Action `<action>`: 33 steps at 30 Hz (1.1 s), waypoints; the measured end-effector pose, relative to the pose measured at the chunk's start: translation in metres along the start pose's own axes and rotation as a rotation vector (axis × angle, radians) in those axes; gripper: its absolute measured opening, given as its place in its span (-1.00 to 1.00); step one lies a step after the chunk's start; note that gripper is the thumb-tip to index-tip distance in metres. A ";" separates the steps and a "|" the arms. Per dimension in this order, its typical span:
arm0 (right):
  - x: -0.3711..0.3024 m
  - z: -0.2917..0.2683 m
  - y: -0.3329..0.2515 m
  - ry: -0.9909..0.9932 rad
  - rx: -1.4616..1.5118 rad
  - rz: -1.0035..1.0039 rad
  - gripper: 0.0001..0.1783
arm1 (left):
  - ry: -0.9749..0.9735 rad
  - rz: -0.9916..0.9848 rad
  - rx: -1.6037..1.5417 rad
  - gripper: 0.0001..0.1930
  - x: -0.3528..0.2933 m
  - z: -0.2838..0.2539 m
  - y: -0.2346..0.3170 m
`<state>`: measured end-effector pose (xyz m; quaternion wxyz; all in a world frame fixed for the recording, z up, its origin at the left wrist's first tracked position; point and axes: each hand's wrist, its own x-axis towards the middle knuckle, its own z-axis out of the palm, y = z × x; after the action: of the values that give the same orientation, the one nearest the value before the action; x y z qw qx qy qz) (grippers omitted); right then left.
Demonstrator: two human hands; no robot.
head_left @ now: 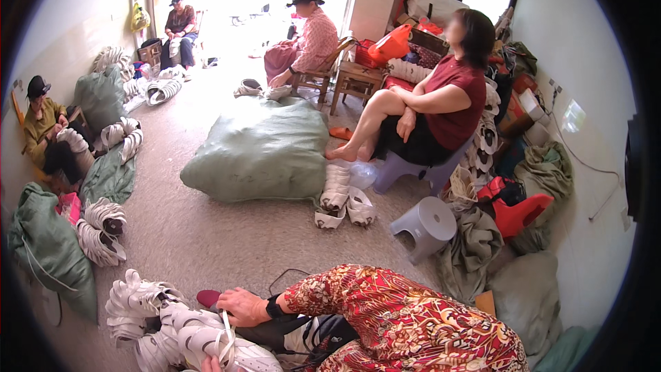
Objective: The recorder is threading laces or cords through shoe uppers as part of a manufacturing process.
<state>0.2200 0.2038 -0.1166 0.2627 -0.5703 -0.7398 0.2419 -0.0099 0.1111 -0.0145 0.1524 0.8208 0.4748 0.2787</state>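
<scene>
My right hand (pixel 242 307), with a dark band at its wrist, is bent over a thin white strip (pixel 226 334), its fingers closed at the strip's upper end. The strip lies across a stack of nested white shoe uppers (pixel 196 331) at the lower edge. Of my left hand (pixel 211 364) only a few fingertips show, pressed against the near side of these uppers; the rest is cut off. More nested uppers (pixel 138 300) lie just to the left. Dark and white cloth (pixel 313 336) is under my right forearm, which wears a red patterned sleeve.
A big green sack (pixel 258 148) lies mid-floor, with white uppers (pixel 337 189) beside it. A grey stool (pixel 428 224) stands to the right, near a seated person (pixel 447 100). Other people sit farther off, one handling uppers at left. Sacks (pixel 51 248) and piled goods line both walls.
</scene>
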 end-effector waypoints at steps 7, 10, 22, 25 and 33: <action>0.000 0.001 0.000 0.038 0.029 -0.007 -0.73 | 0.014 -0.021 0.017 -0.48 0.004 -0.004 0.009; -0.001 -0.002 0.000 0.029 0.023 0.010 -0.72 | 0.017 -0.019 -0.001 -0.49 0.008 -0.006 0.013; 0.001 -0.008 -0.002 -0.006 -0.012 -0.008 -0.67 | 0.034 -0.023 -0.008 -0.44 0.009 -0.006 0.012; 0.002 -0.003 0.000 -0.006 0.000 -0.034 -0.67 | 0.064 -0.032 0.018 -0.45 0.008 -0.004 0.009; 0.005 -0.011 -0.002 -0.093 -0.008 0.000 -0.62 | 0.065 -0.024 0.014 -0.48 0.013 -0.005 0.008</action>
<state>0.2247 0.2084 -0.1069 0.2254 -0.5595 -0.7522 0.2652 -0.0026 0.1179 -0.0020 0.1347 0.8064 0.4914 0.3002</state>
